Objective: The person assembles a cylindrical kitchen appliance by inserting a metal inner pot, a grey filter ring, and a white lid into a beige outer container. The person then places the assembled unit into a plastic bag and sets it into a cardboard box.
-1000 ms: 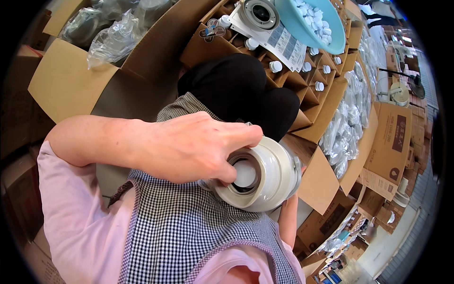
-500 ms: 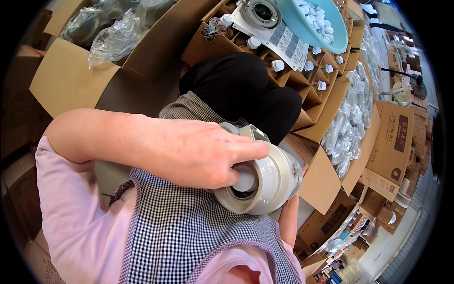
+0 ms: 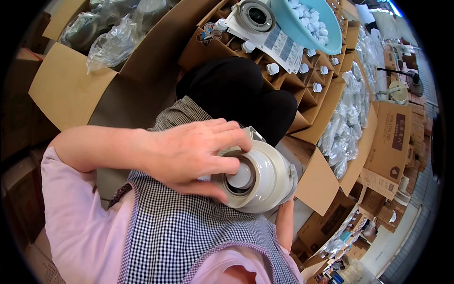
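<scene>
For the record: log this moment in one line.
Left hand: at white stopper; right hand: mostly hidden behind cream vessel; beyond: blue basin

Printed sheets (image 3: pixel 283 49) on divided carton (image 3: pixel 194 52)

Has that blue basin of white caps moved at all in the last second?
No. The blue basin keeps its place against the divided carton; only the whole view has shifted slightly.

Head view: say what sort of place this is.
Probably a packing or assembly workshop: a divided carton holds white-capped items, a blue basin holds white caps, and plastic-wrapped goods fill an open box.
</scene>
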{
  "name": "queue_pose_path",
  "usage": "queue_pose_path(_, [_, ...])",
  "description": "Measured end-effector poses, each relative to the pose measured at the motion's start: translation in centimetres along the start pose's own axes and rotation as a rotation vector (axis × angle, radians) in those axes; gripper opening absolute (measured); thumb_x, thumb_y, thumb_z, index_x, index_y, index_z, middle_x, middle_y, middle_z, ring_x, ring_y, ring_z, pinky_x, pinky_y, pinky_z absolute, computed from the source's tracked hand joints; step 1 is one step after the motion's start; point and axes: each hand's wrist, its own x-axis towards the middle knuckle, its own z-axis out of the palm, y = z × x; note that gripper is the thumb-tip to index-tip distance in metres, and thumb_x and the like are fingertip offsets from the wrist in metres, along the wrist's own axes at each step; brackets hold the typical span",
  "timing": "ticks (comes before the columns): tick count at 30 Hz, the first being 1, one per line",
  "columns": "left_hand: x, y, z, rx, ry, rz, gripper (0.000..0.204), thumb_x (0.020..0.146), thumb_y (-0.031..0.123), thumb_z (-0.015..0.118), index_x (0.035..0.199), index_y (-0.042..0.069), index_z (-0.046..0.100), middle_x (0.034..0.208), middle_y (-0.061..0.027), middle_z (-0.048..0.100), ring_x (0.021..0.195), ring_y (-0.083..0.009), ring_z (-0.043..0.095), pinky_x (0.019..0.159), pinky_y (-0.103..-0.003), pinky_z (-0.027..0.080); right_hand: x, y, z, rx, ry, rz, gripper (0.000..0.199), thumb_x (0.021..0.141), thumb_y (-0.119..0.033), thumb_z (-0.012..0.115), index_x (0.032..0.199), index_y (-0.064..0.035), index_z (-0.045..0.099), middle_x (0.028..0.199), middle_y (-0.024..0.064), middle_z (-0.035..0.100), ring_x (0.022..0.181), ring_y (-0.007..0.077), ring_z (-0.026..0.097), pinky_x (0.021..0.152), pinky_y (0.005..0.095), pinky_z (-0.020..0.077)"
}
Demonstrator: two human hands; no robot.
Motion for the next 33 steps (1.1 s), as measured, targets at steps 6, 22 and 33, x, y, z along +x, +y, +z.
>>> queue_pose_path(6, [0.2, 0.1, 5.1, -0.186, 0.433, -0.131, 0.108, 0.058, 0.047, 0.090, 0.137, -0.007, 0.040, 0.118, -0.0205, 0.053, 0.099, -0.0319, 0.057, 0.083, -0.037, 0.050, 0.8, -0.4, 0.8, -0.011, 0.005, -0.014, 0.070, 0.098, -0.056, 0.035, 0.140, -0.0008, 0.045, 0.136, 0.0174, 0.054, 0.122, 0.0341, 0.055, 0.105, 0.0462, 0.0436])
queue_pose_path(22, [3.4, 0.0, 7.1, -0.171, 0.683, -0.010, 0.082, 0.060, 0.022, 0.089, 0.125, -0.006, 0.049, 0.113, -0.0167, 0.059, 0.097, -0.0272, 0.061, 0.084, -0.033, 0.051, 0.3, 0.7, 1.5, -0.009, 0.052, -0.024, 0.069, 0.098, -0.055, 0.035, 0.141, -0.0018, 0.044, 0.137, 0.0169, 0.053, 0.124, 0.0340, 0.054, 0.106, 0.0465, 0.0433])
queue_pose_path(33, [4.7, 1.0, 7.0, -0.241, 0.671, 0.066, 0.079, 0.059, 0.022, 0.089, 0.122, -0.007, 0.051, 0.113, -0.0202, 0.061, 0.099, -0.0309, 0.063, 0.084, -0.036, 0.052, 0.1, 0.5, 2.0, -0.001, 0.076, -0.048, 0.068, 0.098, -0.055, 0.035, 0.141, -0.0025, 0.043, 0.139, 0.0166, 0.052, 0.125, 0.0339, 0.053, 0.106, 0.0467, 0.0432])
